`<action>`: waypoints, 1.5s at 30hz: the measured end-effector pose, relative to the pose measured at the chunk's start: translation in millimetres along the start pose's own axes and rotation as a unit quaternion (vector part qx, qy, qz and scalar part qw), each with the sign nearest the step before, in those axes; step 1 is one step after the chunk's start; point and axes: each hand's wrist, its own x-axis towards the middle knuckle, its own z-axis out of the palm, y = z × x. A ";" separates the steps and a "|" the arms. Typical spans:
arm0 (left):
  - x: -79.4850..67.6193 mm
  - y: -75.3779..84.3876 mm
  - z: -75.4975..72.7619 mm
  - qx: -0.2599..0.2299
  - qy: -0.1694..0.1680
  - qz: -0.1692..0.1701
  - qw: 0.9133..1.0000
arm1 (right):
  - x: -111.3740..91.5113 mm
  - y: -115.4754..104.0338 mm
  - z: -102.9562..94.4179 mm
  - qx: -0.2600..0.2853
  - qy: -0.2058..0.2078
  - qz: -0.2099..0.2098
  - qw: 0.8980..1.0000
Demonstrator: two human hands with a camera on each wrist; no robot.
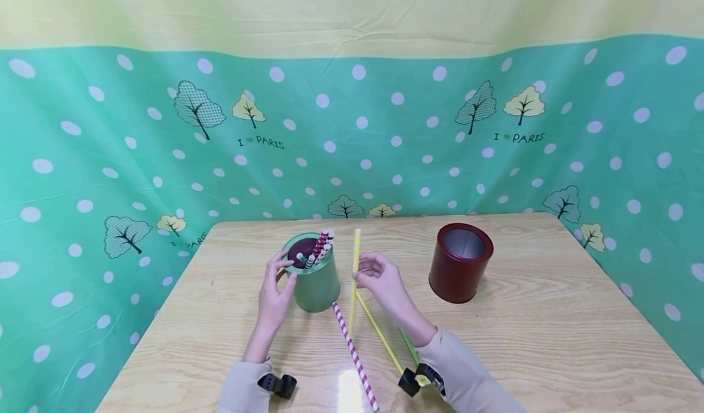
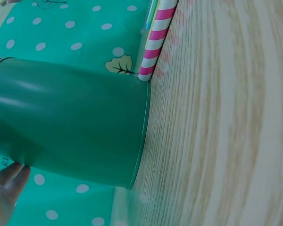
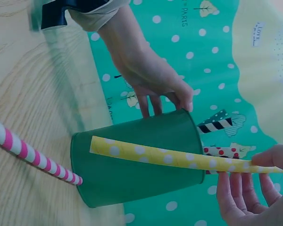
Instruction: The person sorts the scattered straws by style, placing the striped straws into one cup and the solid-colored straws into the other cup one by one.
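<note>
A green tin (image 1: 318, 289) stands upright on the table. My left hand (image 1: 273, 300) holds its left side near the rim, thumb toward the front. Several patterned paper straws (image 1: 321, 241), with red, black and teal patterns, lean inside against the tin's right edge. Between thumb and fingers, my right hand (image 1: 387, 286) pinches a yellow paper straw (image 3: 165, 157) with white dots, just right of the tin. That straw hangs nearly upright in the head view; in the right wrist view it crosses in front of the tin's wall.
On the table lie a pink-and-white striped straw (image 1: 356, 359), its far end near the tin's base, another yellow straw (image 1: 379, 330) and a green straw (image 1: 409, 344) partly under the right forearm. A dark red tin (image 1: 453, 275) stands to the right. Behind hangs a patterned curtain (image 1: 374, 126).
</note>
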 end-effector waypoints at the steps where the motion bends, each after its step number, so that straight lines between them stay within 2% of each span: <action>1: 0.0 0.1 0.0 0.000 0.000 0.000 1.000 | 0.1 -1.8 0.2 0.003 0.001 -0.003 1.000; 23: -0.9 0.5 0.6 -0.001 0.005 -0.001 1.000 | 1.3 -47.4 -0.2 0.096 0.022 -0.047 0.994; 25: -1.0 0.3 0.7 -0.001 0.005 -0.002 1.000 | 1.6 -50.3 -0.3 0.105 0.026 -0.055 0.993; 28: -1.1 0.3 0.7 -0.001 0.005 -0.003 1.000 | 3.5 -50.1 -2.3 0.114 0.018 -0.093 0.989; 29: -1.1 0.3 0.7 -0.001 0.005 -0.002 1.000 | 14.2 -33.2 -4.7 0.122 0.010 -0.115 0.986; 32: -0.9 0.5 0.7 -0.002 0.005 0.001 1.000 | 34.8 -3.1 -12.6 0.130 -0.014 -0.171 0.976; 35: -0.4 0.6 0.7 -0.002 0.005 0.003 1.000 | 42.2 2.0 -14.8 0.133 -0.010 -0.181 0.974; 39: 0.0 0.6 0.3 0.001 0.004 0.002 1.000 | 15.8 -54.4 -7.7 0.123 0.019 -0.143 0.982; 41: 0.0 0.6 0.1 0.002 0.003 -0.001 1.000 | 8.8 -71.8 -6.1 0.118 0.025 -0.130 0.984; 45: -0.1 0.7 -0.2 -0.001 0.001 -0.006 1.000 | 8.7 -81.7 -5.9 0.122 0.027 -0.126 0.984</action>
